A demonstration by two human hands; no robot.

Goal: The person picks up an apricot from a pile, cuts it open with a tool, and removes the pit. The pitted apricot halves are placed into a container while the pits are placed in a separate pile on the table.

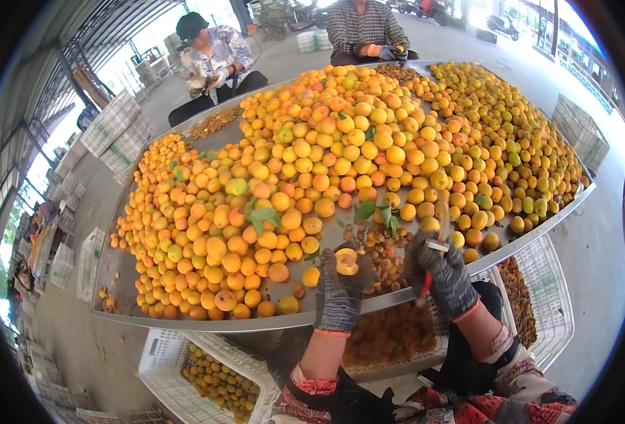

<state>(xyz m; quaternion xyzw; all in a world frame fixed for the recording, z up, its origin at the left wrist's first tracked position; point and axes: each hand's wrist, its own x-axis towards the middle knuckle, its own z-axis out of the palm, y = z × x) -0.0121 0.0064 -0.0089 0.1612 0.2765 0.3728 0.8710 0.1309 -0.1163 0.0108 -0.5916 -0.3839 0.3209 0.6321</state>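
The gloved left hand (340,291) grips a halved orange apricot (346,261) above the metal counter (206,321). The fruit is probably light, soft and bruisable; hold at the flanks. The gloved right hand (445,275) clenches a red-handled knife (431,263).

a heap of apricots (326,162) lay on the table (185,321). at six o'clock, a pile of pits (386,258) sat between the left hand (340,290) and right hand (443,272); crates (178,360) stood below the table's near edge.
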